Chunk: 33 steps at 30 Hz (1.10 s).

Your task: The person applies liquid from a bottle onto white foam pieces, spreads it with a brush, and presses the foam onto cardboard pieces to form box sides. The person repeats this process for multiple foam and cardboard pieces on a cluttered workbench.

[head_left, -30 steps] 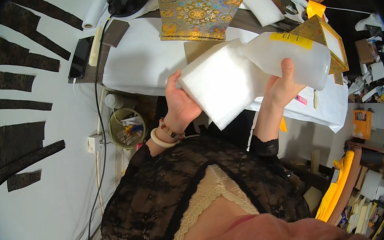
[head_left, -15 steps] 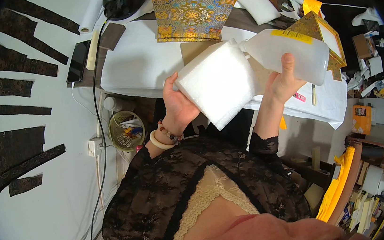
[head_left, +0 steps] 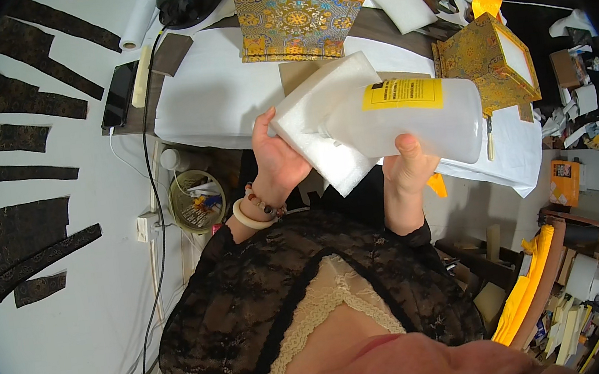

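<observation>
My left hand (head_left: 277, 156) grips a white foam block (head_left: 299, 120) by its left side, with the block tilted over the table's front edge. In my right hand (head_left: 409, 163) lies a translucent plastic bottle (head_left: 455, 125) with a yellow label, tipped nearly level. Its narrow end points left and lies over the foam's face, hiding part of the block. Behind them stands a brocade-covered box (head_left: 302, 17) with an open top and yellow inside. A second brocade box (head_left: 477, 59), showing a white panel, sits to the right.
White paper (head_left: 200, 95) covers the table. A phone (head_left: 121, 96) lies at its left end near a black cable (head_left: 154, 152). Below stands a round bin (head_left: 197, 198) with scraps. Dark fabric strips (head_left: 12, 227) hang on the left wall. A brush (head_left: 490, 139) rests near the right edge.
The bottle has moved left and toward me, so its narrow end now overlaps the foam's face. My right hand moved with it; the left hand has barely shifted.
</observation>
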Each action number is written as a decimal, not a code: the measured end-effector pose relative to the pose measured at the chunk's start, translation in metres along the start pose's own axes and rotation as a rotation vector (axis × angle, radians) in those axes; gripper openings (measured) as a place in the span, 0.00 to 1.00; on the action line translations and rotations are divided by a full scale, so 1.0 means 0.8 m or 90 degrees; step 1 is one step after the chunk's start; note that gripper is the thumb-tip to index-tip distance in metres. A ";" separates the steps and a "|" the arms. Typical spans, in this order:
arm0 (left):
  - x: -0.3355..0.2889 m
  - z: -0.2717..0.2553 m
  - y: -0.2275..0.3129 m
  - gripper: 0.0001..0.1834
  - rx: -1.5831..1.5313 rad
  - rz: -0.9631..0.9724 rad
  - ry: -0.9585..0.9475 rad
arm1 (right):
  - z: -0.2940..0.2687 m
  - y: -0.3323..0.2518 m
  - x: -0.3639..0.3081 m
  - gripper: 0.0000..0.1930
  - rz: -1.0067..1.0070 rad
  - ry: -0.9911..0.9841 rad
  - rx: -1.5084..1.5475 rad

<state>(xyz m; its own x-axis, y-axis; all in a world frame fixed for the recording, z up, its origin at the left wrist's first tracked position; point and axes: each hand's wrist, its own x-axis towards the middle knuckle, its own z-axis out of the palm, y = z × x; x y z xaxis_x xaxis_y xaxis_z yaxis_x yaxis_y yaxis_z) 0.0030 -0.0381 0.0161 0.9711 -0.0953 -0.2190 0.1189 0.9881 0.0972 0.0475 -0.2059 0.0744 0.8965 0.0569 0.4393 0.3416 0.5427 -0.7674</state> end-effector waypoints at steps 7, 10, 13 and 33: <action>-0.005 -0.001 0.002 0.40 0.017 0.001 0.031 | -0.025 -0.007 0.045 0.36 -0.120 0.144 -0.076; -0.004 -0.002 0.001 0.40 0.012 0.002 0.038 | -0.030 -0.013 0.066 0.34 -0.172 0.175 -0.108; -0.004 0.000 -0.001 0.39 0.012 0.002 0.046 | -0.033 -0.016 0.074 0.34 -0.206 0.195 -0.127; -0.004 0.006 -0.001 0.38 0.014 0.000 0.035 | -0.037 -0.010 0.034 0.32 -0.119 0.154 -0.074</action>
<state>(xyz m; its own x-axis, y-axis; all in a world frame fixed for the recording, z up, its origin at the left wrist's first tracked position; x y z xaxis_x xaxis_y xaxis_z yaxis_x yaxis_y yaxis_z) 0.0005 -0.0391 0.0213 0.9583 -0.0872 -0.2722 0.1235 0.9852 0.1192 0.0771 -0.2334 0.0791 0.8512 -0.2436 0.4649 0.5245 0.4252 -0.7376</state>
